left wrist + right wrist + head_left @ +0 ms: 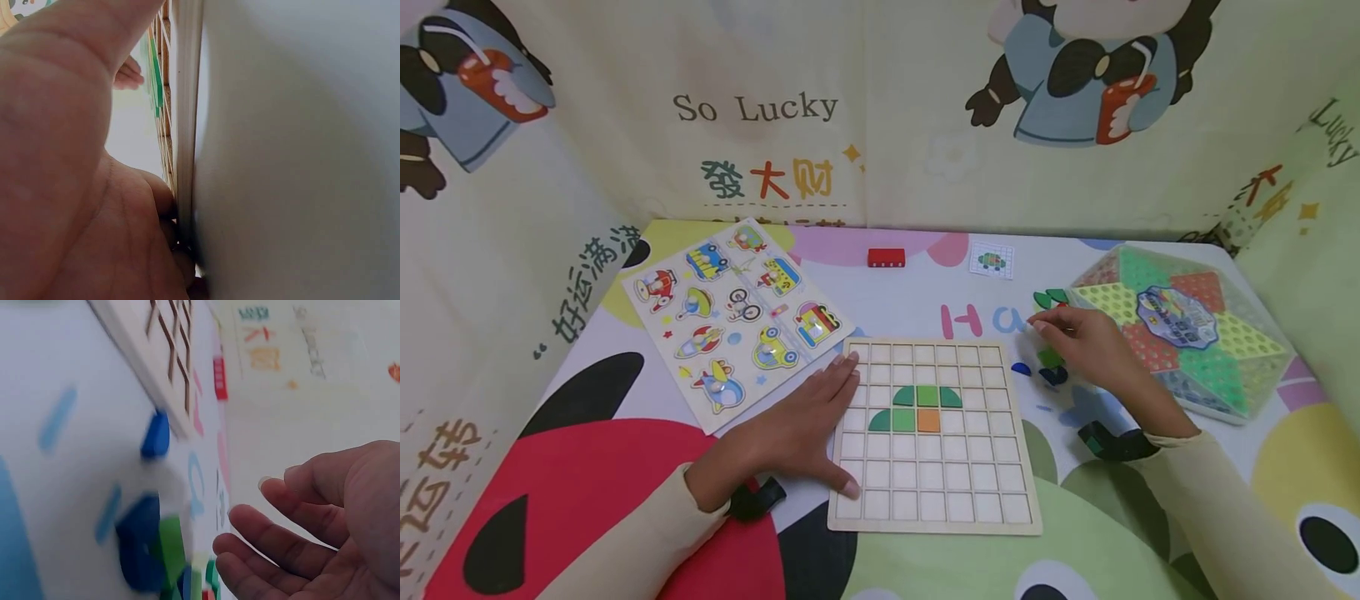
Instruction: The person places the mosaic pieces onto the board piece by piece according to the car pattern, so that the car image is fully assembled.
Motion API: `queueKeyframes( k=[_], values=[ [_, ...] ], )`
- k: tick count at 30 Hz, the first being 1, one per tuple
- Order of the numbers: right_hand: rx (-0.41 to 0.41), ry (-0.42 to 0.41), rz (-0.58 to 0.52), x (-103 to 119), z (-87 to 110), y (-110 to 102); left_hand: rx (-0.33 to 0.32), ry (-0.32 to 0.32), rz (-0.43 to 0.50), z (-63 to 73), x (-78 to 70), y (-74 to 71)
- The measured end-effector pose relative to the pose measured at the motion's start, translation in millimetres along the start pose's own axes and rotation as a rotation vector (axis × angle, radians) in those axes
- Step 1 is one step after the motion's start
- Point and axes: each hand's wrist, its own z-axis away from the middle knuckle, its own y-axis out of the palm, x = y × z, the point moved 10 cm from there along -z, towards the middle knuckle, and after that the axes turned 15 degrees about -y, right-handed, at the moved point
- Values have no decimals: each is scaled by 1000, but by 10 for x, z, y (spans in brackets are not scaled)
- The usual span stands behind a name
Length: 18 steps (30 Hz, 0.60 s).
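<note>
A wooden grid board (934, 518) lies flat on the table. Near its middle sit several green pieces, among them a green square (928, 395) and a rounded green piece (951, 397), plus an orange square (928, 421). My left hand (797, 417) rests along the board's left edge, fingers spread and thumb at the lower left corner. Right of the board my right hand (1086, 342) hovers over loose pieces, its fingers loosely bent; the right wrist view shows nothing between thumb and fingertips. Beneath it lie a blue piece (155, 435), dark blue pieces (139, 540) and a green block (171, 545).
A picture puzzle board (737, 333) with vehicles lies at the left. Behind the grid stand a red block (886, 257) and a small card (992, 261) with a green turtle-like pattern. A clear-lidded box (1180, 325) of coloured pieces is at the right, close to my right forearm.
</note>
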Motion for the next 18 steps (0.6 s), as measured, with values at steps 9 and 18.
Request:
queueKeyframes(
  k=[9, 18],
  values=[
    [32, 135, -13, -294, -21, -52, -2, -2, -4, -3, 14, 3],
    [82, 170, 24, -353, -29, -10, 3, 11, -2, -7, 8, -4]
  ],
)
